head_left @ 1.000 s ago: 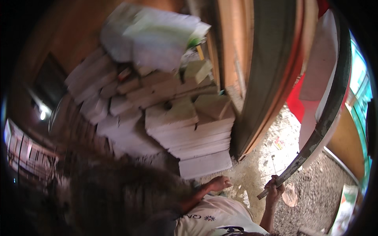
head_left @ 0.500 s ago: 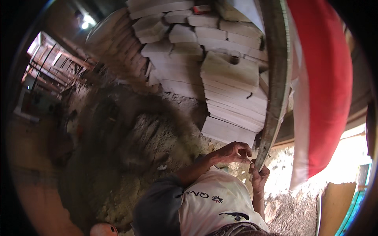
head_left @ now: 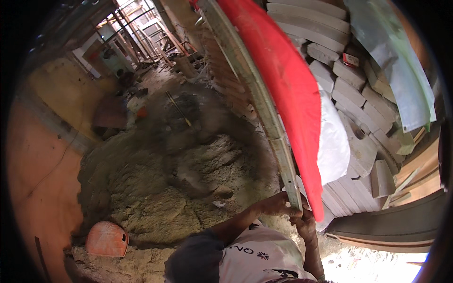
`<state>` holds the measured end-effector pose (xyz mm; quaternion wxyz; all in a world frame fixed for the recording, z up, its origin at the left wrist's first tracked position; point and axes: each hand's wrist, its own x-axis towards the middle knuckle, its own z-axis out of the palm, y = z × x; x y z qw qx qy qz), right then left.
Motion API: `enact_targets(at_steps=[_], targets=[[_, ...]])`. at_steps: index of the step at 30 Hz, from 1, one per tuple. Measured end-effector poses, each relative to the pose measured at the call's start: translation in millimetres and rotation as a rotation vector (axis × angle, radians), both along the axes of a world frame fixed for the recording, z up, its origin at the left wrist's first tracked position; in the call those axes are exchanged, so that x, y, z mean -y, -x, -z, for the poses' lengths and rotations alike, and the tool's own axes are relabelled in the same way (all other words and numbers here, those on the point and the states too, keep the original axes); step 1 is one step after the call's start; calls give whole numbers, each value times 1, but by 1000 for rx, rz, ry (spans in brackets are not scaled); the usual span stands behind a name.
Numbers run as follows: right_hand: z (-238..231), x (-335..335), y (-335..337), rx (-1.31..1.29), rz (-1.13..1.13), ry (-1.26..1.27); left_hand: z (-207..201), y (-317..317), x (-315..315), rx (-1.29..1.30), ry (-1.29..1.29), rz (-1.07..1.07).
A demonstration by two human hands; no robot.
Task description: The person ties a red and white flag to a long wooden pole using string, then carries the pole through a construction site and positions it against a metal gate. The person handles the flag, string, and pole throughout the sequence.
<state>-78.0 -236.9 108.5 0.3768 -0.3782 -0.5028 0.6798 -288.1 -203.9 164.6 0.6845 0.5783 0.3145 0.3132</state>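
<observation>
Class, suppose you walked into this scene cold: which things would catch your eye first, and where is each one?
First, the big red panel slanting from the top centre down to the middle, with a long grey metal strip along its left edge. At its lower end the left hand and right hand grip the strip. Pale stacked blocks fill the right, and a grey mound of sand spreads across the left centre.

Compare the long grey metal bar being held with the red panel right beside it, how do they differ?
The metal bar is narrow, dull grey and dusty; the red panel is much wider, bright and smooth. The left hand and right hand grip the bar's lower end, while the panel is not clearly gripped, and its lower tip tapers to a point where the bar ends square. Both run side by side, slanting up and away from the hands.
</observation>
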Motion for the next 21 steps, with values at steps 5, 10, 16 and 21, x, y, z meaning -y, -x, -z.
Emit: enact_targets(at_steps=[5,10,16,21], targets=[[-18,-29,52,177,-136,-62,-7,38,6,-17,84,-276],[-12,-42,97,601,-161,-302,29,84,0,119,-36,-594],[28,-47,101,641,-206,-249,75,159,-3,74,90,-896],[87,-42,70,676,-271,-21,62,218,-2,214,-43,-1059]])
